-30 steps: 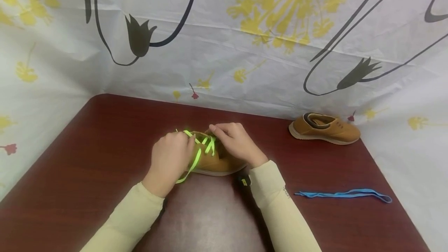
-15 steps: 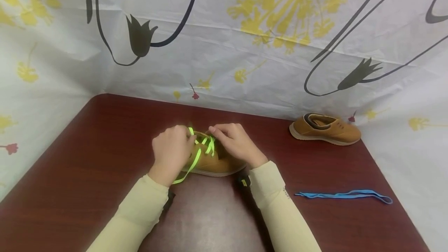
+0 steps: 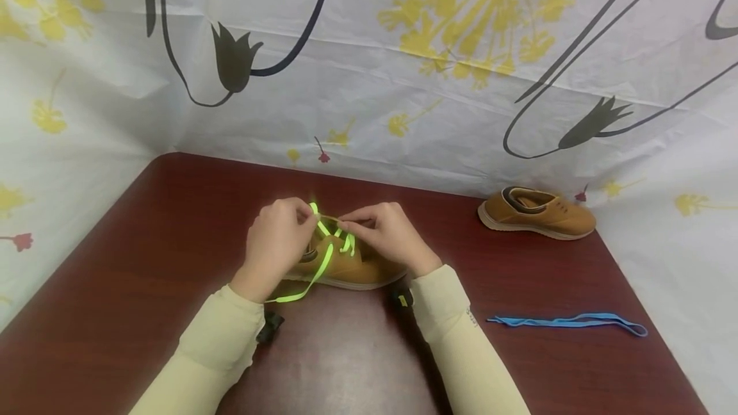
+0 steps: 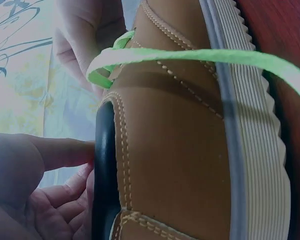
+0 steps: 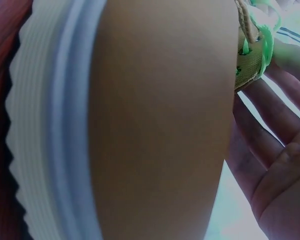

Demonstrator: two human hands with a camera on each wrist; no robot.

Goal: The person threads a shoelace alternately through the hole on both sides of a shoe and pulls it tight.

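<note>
A tan shoe (image 3: 346, 271), toe to the right, stands on the dark red table with a neon green shoelace (image 3: 325, 261) partly through its eyelets. At the collar end, my left hand (image 3: 273, 242) pinches near the far eyelet edge, where the lace rises beside its fingertips; the exact grip is hidden. My right hand (image 3: 392, 235) reaches over the toe side and pinches the far upper edge by the lacing. One long lace end drapes down the near side onto the table. In the right wrist view, fingers (image 5: 262, 112) lie behind the shoe's laced edge (image 5: 250, 65).
A second tan shoe (image 3: 536, 213), without a visible lace, stands at the back right. A folded blue shoelace (image 3: 567, 321) lies on the right of the table (image 3: 357, 364). Patterned white sheeting (image 3: 357, 75) hangs around the back and sides.
My left fingertips, first bunched over the lace, have turned into a visible pinch at the far edge. More of the shoe's collar shows. My right hand stays almost where it was.
</note>
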